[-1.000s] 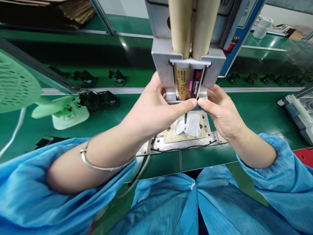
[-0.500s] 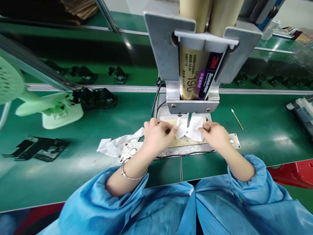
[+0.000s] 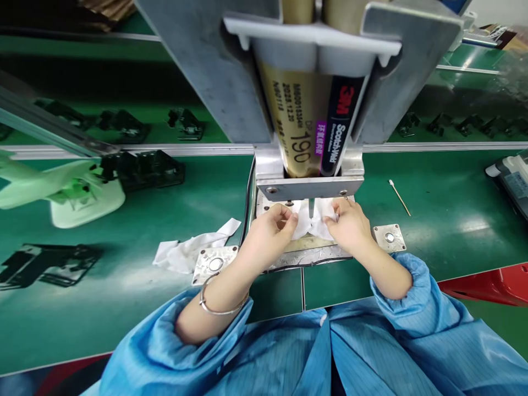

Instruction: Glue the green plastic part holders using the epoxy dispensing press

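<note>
A white cloth (image 3: 302,224) is spread between my two hands, under the nozzle (image 3: 311,208) of the adhesive dispenser. My left hand (image 3: 272,231) pinches the cloth's left side between thumb and fingers. On the other side, my right hand (image 3: 348,224) has its fingers closed on the right part. The nozzle tip comes down at the cloth's middle; whether it touches cannot be made out. Above, a twin adhesive cartridge (image 3: 305,126) with a gold and black label sits in a metal holder (image 3: 309,188). Beneath the cloth lies a metal base plate (image 3: 317,256), partly hidden by my hands.
Another crumpled white cloth (image 3: 192,250) lies left of the base, beside a round button (image 3: 215,264); a second button (image 3: 389,237) is at right. A cotton swab (image 3: 399,197), black parts (image 3: 53,264) and a green fan (image 3: 86,192) stand around on the green bench (image 3: 437,209).
My view has moved closer to the dispenser, which looks larger. Both hands keep the cloth under the nozzle; my right hand has come inward, nearer the nozzle.
</note>
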A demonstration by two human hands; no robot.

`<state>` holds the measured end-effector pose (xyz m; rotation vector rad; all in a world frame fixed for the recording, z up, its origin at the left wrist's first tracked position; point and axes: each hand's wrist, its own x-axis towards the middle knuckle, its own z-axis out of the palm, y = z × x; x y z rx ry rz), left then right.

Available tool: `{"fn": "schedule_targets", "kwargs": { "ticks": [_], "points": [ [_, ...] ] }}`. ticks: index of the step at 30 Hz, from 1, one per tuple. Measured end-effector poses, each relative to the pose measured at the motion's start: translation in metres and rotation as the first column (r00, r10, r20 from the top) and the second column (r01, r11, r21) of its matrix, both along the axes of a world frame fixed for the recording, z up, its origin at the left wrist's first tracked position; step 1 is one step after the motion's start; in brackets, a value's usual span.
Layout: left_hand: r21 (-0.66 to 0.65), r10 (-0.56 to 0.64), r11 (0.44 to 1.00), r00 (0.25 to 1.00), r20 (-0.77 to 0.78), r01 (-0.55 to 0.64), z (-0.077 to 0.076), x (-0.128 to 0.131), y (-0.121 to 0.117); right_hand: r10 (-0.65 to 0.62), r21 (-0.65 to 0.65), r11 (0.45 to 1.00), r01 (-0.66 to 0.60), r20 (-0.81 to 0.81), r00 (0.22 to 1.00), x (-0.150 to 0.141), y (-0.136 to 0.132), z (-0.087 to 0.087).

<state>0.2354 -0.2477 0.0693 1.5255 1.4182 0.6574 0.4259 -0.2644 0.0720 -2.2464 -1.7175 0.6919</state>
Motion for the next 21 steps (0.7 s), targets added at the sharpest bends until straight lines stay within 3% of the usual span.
{"fn": "schedule_targets", "kwargs": {
  "ticks": [6,10,16,21],
  "points": [
    [-0.124,0.087,0.990,0.975,0.206,-0.062,-0.001,0.005,-0.010,0.129,0.113,0.985,-0.128,0.000,0.992,-0.001,-0.002,-0.003],
    [-0.150,0.139,0.984,0.935,0.327,-0.093,0.004,0.009,-0.018,0.115,0.207,0.974,-0.090,-0.111,0.987,0.004,-0.011,-0.001],
    [-0.115,0.213,0.977,0.840,0.499,-0.179,0.004,0.012,-0.030,0.189,0.503,0.864,0.007,-0.338,0.922,-0.005,-0.031,-0.004],
    [-0.118,0.237,0.971,0.750,0.617,-0.210,0.002,0.018,-0.037,0.242,0.599,0.795,0.094,-0.457,0.856,-0.021,-0.044,0.002]
  ]
}}
